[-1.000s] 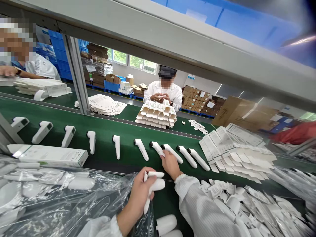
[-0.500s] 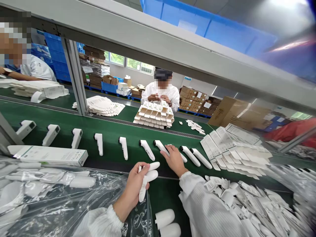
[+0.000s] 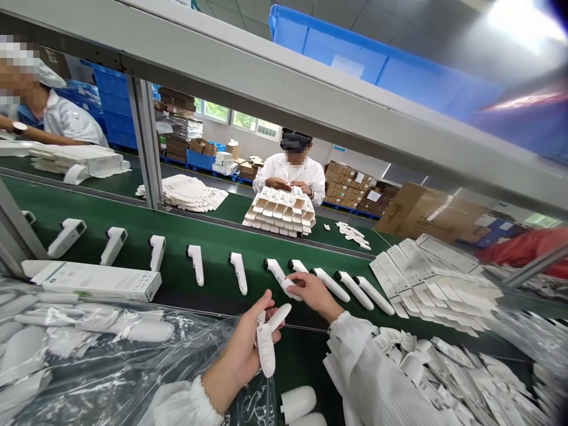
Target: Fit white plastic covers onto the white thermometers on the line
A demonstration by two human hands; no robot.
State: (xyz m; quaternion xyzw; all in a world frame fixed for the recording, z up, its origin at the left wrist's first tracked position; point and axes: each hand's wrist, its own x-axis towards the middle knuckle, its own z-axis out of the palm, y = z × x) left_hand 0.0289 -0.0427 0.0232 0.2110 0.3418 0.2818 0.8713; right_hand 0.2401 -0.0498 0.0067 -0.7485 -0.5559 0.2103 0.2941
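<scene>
My left hand (image 3: 248,340) is closed around at least two white plastic covers. One long cover (image 3: 266,352) points down across the fingers, and another cover (image 3: 279,317) sticks out past the fingertips. My right hand (image 3: 314,294) pinches the lower handle of a white handheld infrared thermometer (image 3: 274,271) lying on the green belt. Whether a separate cover is under those fingers, I cannot tell. More thermometers (image 3: 238,273) lie in a row to both sides. Below my hands are loose white rounded shells (image 3: 299,402).
A printed box (image 3: 97,281) lies at the left, above clear plastic bags (image 3: 146,361) of white parts. Folded cartons (image 3: 426,278) and piled white pieces (image 3: 457,367) are at the right. A metal beam (image 3: 266,77) crosses overhead. A co-worker (image 3: 290,168) sits opposite behind stacked boxes (image 3: 279,210).
My right hand has moved from a thermometer farther right to one farther left in the row. Fewer covers show in my left hand, which has turned slightly. The view has shifted a little.
</scene>
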